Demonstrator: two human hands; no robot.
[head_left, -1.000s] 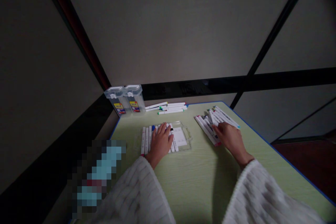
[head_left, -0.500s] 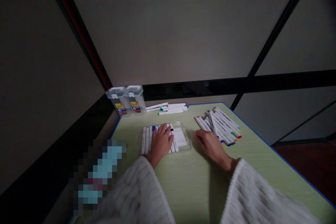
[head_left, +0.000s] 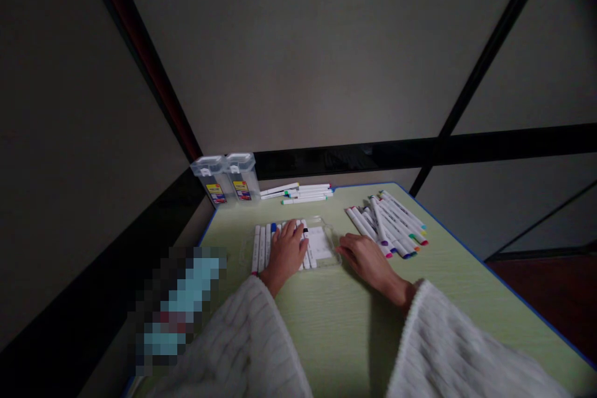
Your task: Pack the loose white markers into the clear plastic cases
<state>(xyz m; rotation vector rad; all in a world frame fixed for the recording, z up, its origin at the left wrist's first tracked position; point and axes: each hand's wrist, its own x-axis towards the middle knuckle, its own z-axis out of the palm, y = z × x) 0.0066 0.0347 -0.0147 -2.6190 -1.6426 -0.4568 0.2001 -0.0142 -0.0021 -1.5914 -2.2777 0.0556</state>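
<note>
1. Side by side in the flat clear plastic case [head_left: 338,261] on the pale green counter [head_left: 326,336] lies a row of white-barrelled markers [head_left: 262,250]; judging by this, that much is in place.
2. The case looks only partly filled: the white printed card [head_left: 321,242] shows at its right end with no marker over it.
3. Left outside are the loose fan of white markers with coloured ends [head_left: 396,224] to your right and the stack of slim white pens [head_left: 308,200] at the back, beside the boxes; whether these pens belong in the case, you cannot tell.
4. Your left grip [head_left: 288,250] lies over the row, fingers apart, touching the markers.
5. Your right grip [head_left: 337,251] is at the right end of the case, fingers curled; you cannot tell whether it pinches the edge or only touches it.
6. Your count: one case, one card, two tall lidded clear plastic boxes [head_left: 242,177].
7. In the row you see at least six markers, your hand hiding others; in the fan, about ten coloured ends, overlapping; at the back, about six pens.
</note>
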